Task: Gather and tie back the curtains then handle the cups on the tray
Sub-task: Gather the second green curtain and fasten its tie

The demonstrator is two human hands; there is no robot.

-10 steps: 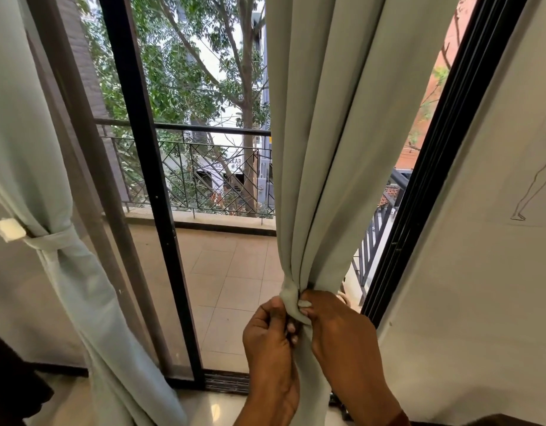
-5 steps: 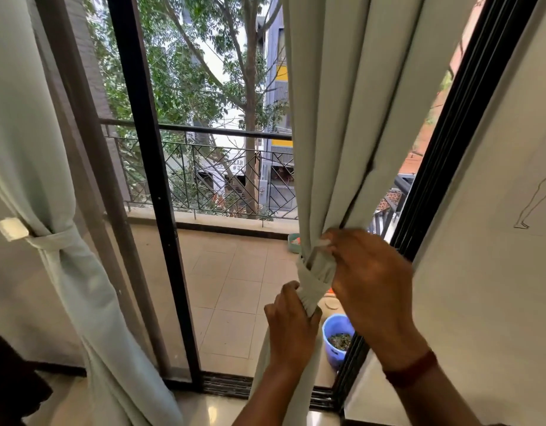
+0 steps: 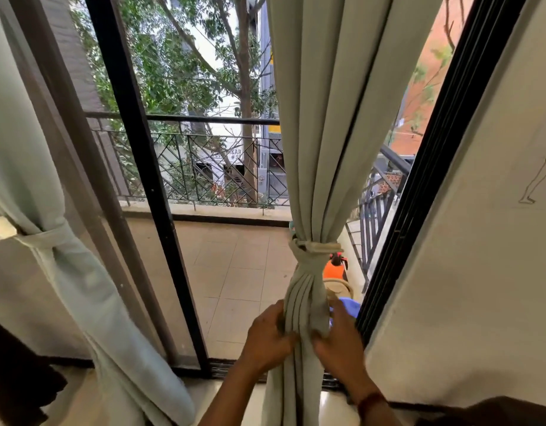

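The right curtain (image 3: 324, 124) of pale grey-green cloth hangs gathered, with a matching tieback (image 3: 311, 249) wrapped around it. Below the tieback, my left hand (image 3: 267, 336) and my right hand (image 3: 337, 336) press the bunched folds from either side. The left curtain (image 3: 81, 272) hangs at the left edge, held by its own tieback (image 3: 41, 238) fixed to a white wall hook (image 3: 1, 227). No tray or cups are in view.
A black sliding door frame (image 3: 148, 192) stands between the curtains, another black frame (image 3: 419, 186) at the right beside a cream wall (image 3: 487, 241). Beyond lie a tiled balcony with a railing (image 3: 204, 167), an orange object (image 3: 334, 270) and a blue tub (image 3: 348, 305).
The tieback is now closed around the right curtain. Both hands have dropped from the tieback to the folds below it, and the view has shifted closer and lower.
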